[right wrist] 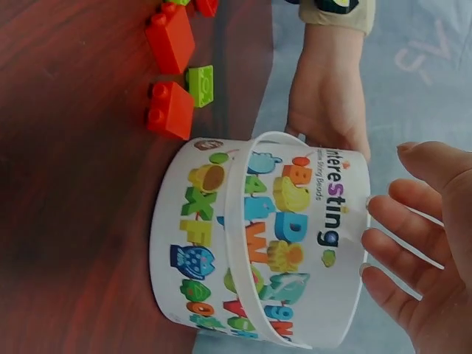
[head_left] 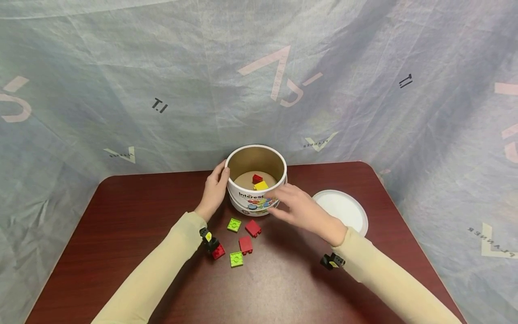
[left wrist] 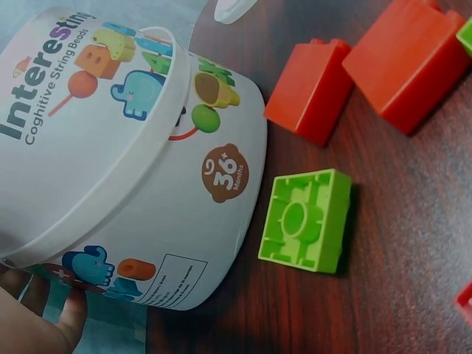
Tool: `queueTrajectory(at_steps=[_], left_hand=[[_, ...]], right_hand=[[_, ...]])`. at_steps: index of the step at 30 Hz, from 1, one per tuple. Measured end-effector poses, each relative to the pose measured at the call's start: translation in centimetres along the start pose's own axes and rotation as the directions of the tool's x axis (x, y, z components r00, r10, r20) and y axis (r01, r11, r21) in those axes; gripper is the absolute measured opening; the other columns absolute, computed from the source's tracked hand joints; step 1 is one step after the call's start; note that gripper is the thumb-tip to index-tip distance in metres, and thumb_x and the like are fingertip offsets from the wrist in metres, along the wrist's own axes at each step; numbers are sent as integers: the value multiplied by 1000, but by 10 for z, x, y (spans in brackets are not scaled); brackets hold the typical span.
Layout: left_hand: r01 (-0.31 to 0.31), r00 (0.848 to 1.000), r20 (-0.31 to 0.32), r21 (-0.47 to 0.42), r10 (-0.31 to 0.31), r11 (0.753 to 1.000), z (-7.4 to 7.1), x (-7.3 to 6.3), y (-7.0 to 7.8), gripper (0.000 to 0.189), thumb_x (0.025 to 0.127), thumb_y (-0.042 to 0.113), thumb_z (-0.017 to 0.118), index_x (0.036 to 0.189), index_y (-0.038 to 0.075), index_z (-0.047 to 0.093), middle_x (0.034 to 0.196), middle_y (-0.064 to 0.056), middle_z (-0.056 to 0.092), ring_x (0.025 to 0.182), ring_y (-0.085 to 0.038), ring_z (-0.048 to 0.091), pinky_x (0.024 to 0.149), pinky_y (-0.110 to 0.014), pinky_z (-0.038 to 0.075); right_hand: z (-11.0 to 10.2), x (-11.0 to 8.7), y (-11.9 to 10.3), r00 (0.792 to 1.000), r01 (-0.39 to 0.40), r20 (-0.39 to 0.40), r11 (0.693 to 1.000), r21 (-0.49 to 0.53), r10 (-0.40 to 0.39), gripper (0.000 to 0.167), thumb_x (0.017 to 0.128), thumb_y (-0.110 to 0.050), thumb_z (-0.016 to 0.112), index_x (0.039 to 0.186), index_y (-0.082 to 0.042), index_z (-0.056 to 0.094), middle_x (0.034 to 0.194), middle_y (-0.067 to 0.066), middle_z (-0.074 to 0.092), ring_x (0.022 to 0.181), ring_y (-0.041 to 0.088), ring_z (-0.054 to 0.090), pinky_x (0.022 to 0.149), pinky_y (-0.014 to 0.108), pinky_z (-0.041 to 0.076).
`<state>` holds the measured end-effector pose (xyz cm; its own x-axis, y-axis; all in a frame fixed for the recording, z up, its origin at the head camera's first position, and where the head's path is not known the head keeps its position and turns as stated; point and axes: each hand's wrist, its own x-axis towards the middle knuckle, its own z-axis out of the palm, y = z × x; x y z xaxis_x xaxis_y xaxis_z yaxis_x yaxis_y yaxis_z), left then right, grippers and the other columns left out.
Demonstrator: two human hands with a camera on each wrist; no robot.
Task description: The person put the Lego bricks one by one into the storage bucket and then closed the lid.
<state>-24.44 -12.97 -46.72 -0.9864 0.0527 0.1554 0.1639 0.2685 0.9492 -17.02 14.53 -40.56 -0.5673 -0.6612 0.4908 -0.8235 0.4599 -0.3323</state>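
Observation:
A round white bucket (head_left: 259, 196) printed with "Interesting" and colourful pictures stands near the back of the table. Inside it lie a red block (head_left: 257, 179) and a yellow block (head_left: 261, 185). My left hand (head_left: 213, 191) holds the bucket's left side near the rim, its thumb at the top edge. At the front right of the rim is my right hand (head_left: 297, 209), fingers loosely spread and nothing in them. In front of the bucket lie green blocks (head_left: 234, 225) (left wrist: 304, 221) and red blocks (head_left: 245, 245) (right wrist: 171, 110).
A white round lid (head_left: 343, 210) lies flat on the table to the right of the bucket. Another red block (head_left: 218, 251) is partly hidden by the left wrist camera (head_left: 208, 238). A grey printed cloth (head_left: 226, 90) hangs right behind the table (head_left: 133, 211).

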Motion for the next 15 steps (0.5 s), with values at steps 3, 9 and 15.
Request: queueTrajectory(at_steps=[3,9,15], left_hand=[[6,1000,2,1,-6,1000,0,0,0,53,113,34,45,160,10,42,163,-11,43,150,-26,39,121,-47,37],[12,1000,11,-2,-12,1000,-2,-1,1,55,113,36,45,161,11,41,164,-10,41,150,-27,38,121,-48,37],[12,1000,15,3,-12,1000,-2,0,2,54,113,35,46,161,11,41,163,-11,42,150,-27,39,121,-47,37]], right_hand=[[5,-3,0,1000,17,10,1000,-4,-17,35,88,-14,84,119,-3,73,116,7,73,110,26,66,97,44,55],[14,-8,-4,999,26,43,1000,-11,-25,32,90,-17,82,118,-5,73,112,5,74,109,21,66,98,39,55],[26,-14,-8,995,2,95,1000,4,-2,31,92,-20,82,119,-7,73,115,4,73,112,21,66,102,38,54]])
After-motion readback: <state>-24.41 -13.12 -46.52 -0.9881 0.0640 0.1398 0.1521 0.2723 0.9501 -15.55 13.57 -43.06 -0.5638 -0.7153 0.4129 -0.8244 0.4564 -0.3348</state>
